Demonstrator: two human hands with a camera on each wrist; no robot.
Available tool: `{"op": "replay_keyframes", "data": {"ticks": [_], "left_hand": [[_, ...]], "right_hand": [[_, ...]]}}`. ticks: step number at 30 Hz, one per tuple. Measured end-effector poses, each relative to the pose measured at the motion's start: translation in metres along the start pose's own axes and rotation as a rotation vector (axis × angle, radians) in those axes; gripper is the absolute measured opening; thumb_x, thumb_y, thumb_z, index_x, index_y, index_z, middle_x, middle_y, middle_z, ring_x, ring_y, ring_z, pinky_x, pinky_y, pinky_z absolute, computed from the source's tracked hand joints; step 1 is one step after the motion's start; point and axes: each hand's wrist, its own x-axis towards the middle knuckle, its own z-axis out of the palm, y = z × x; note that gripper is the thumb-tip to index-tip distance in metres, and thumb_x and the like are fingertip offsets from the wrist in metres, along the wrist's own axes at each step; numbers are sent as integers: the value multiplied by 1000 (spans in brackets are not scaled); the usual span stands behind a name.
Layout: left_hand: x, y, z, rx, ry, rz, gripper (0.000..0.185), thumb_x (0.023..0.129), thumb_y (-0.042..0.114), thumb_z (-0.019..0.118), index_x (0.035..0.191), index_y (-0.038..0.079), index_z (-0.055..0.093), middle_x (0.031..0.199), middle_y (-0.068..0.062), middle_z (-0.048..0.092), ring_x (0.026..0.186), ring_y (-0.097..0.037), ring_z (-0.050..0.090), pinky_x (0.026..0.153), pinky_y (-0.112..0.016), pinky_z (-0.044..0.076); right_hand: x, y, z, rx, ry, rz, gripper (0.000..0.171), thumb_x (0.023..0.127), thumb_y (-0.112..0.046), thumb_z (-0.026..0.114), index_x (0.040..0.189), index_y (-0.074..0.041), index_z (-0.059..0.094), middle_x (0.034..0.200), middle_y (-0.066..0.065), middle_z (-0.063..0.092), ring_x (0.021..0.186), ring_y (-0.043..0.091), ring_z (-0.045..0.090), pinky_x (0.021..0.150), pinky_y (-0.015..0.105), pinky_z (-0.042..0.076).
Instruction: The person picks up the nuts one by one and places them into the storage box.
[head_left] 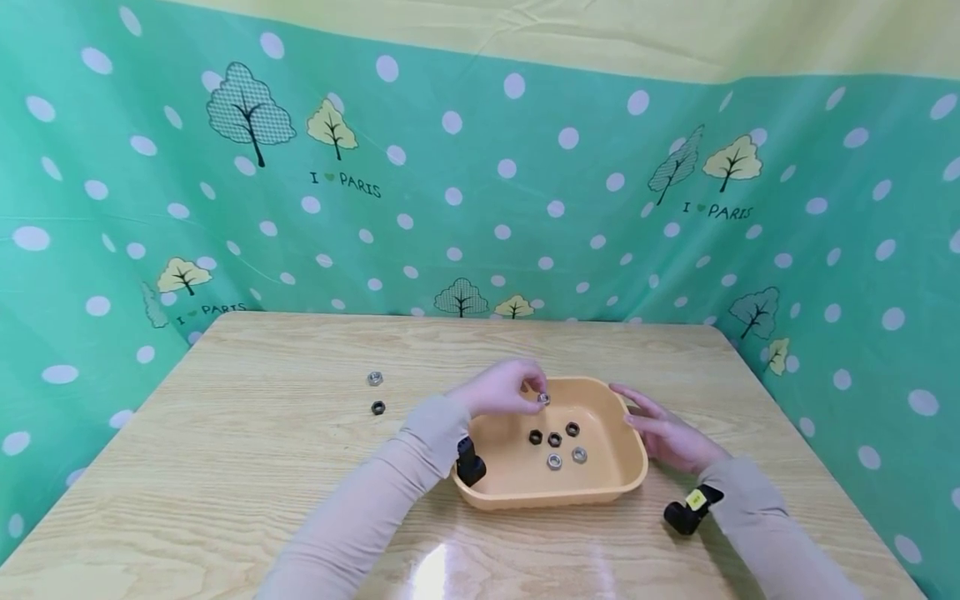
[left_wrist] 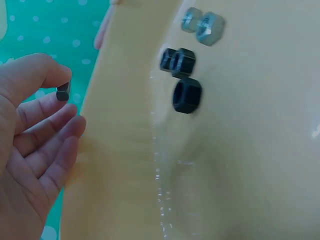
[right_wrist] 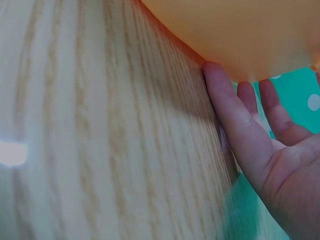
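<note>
I have the left hand [head_left: 504,388] pinching a hexagonal metal nut [head_left: 543,399] near the far rim of the peach plastic tray [head_left: 555,502]; the right hand [head_left: 677,437] rests relaxed fingers against its right wall. Work appears mostly done: five black and silver nuts [head_left: 554,439] lie inside, two loose nuts [head_left: 378,407] left of the tray, across open wooden tabletop [head_left: 285,433].
</note>
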Motion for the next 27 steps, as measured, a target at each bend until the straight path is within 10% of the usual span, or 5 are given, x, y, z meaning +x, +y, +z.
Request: {"op": "replay_keyframes", "data": {"ticks": [21,27], "left_hand": [[-7,0,5,197,-222,-135,14,80,15,73,73,14,60,73,7,56,70,-6,48,69,-18,43],[-8,0,7,205,-233,-148,15,79,13,73,73,14,60,73,7,57,70,-6,49,68,-17,43]], "right_hand": [[0,0,-3,18,-31,-25,55,99,-20,46,147,-37,25,140,3,39,112,9,58,93,37,51],[1,1,-2,12,-5,-5,59,99,-20,46,151,-31,19,146,12,33,112,10,58,93,37,51]]}}
